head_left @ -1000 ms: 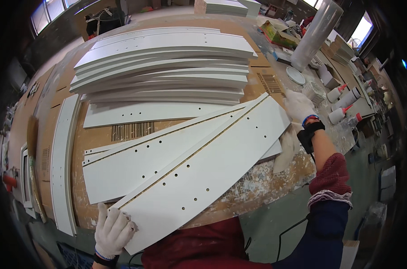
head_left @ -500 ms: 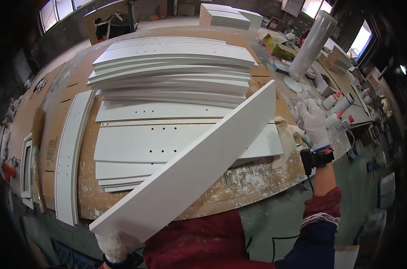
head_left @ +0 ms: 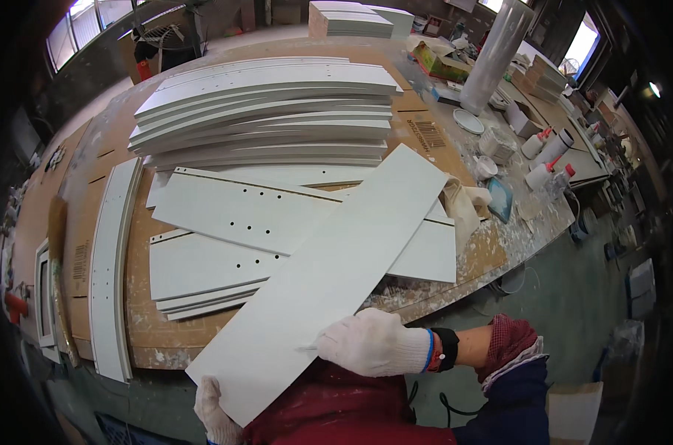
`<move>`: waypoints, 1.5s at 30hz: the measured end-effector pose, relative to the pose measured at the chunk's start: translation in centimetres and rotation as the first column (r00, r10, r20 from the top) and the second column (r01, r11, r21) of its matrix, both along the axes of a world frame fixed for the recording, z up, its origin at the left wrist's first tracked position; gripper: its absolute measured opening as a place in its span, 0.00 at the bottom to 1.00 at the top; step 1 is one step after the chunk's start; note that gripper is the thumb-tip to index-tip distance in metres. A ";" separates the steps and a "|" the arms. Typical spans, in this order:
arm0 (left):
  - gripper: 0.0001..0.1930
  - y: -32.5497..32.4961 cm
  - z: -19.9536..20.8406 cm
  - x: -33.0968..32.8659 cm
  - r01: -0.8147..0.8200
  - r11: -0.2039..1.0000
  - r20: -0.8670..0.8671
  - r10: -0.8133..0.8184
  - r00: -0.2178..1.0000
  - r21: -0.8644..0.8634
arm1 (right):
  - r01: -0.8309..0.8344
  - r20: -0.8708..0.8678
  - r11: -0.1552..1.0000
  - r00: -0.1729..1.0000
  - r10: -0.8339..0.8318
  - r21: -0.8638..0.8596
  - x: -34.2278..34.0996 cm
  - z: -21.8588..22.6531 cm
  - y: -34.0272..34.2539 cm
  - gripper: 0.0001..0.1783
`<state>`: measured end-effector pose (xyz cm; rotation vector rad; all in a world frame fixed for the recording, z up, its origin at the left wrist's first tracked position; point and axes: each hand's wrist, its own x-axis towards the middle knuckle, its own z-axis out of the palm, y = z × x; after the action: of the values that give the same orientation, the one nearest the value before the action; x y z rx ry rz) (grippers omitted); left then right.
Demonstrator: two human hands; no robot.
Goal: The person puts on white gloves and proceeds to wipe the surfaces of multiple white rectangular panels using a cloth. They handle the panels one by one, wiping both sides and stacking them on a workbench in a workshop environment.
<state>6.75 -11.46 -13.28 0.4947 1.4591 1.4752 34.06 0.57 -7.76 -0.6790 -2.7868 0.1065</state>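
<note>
A long white board (head_left: pixel 329 252) slants across the front of the bench. My left hand (head_left: pixel 215 415), in a white knitted glove, grips its near left corner. My gloved right hand (head_left: pixel 373 343) is closed over the board's near right edge; a thin, pale tip juts from its fingers onto the face, too small to identify. Under the raised board lie drilled white panels (head_left: pixel 218 196), the upper one askew. Behind them stands a tall stack of white panels (head_left: pixel 270 111). A beige cloth (head_left: pixel 461 211) and a blue pad-like thing (head_left: pixel 501 200) lie beyond the board's far end.
A narrow white panel (head_left: pixel 114 267) lies left, near a brush (head_left: pixel 58 274) and a small white frame (head_left: pixel 44 297). Red-capped bottles (head_left: pixel 538 175), small tubs (head_left: pixel 486 167) and a plastic-wrapped roll (head_left: pixel 492 59) stand right. Cardboard (head_left: pixel 147 326) covers the bench.
My right hand has come from the bench's right side to the board near me. The board has tilted, showing more of its face. The upper drilled panel now lies askew.
</note>
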 end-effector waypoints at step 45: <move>0.22 -2.3 -0.9 -7.0 0.055 0.998 -0.096 -0.054 0.994 0.009 | 0.844 0.059 0.537 0.535 -0.843 0.005 13.0 1.2 16.3 0.14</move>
<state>-0.22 -13.74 -14.23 0.6152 1.5003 1.4344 47.10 16.83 -6.53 -1.9751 -2.1584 -0.0818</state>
